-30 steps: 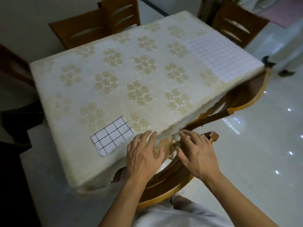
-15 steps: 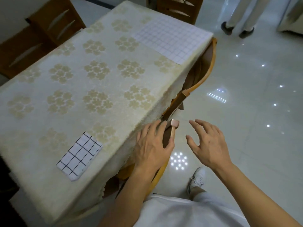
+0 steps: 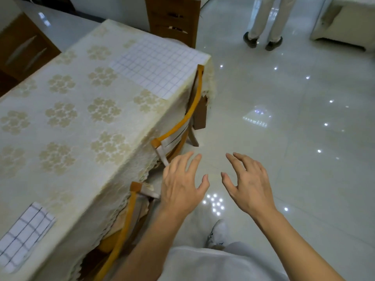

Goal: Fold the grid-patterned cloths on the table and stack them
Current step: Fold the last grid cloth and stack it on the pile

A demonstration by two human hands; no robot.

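Now | L hand [image 3: 180, 189] + R hand [image 3: 251, 187] spread, empty, over floor [image 3: 284, 138] | chair [image 3: 155, 143] tucked beside grid cloth [image 3: 156, 65]

— What stands round the floral tablecloth [image 3: 81, 118]?
— A far curved chair [image 3: 175, 136] and a near curved chair [image 3: 126, 220], orange-rimmed, tucked under its right edge. One brown chair [image 3: 172, 15] is at its far end, another brown chair [image 3: 22, 53] off its left side.
— Beyond it?
— Glossy floor [image 3: 304, 128] with light spots, and someone's legs [image 3: 260, 17], well apart.
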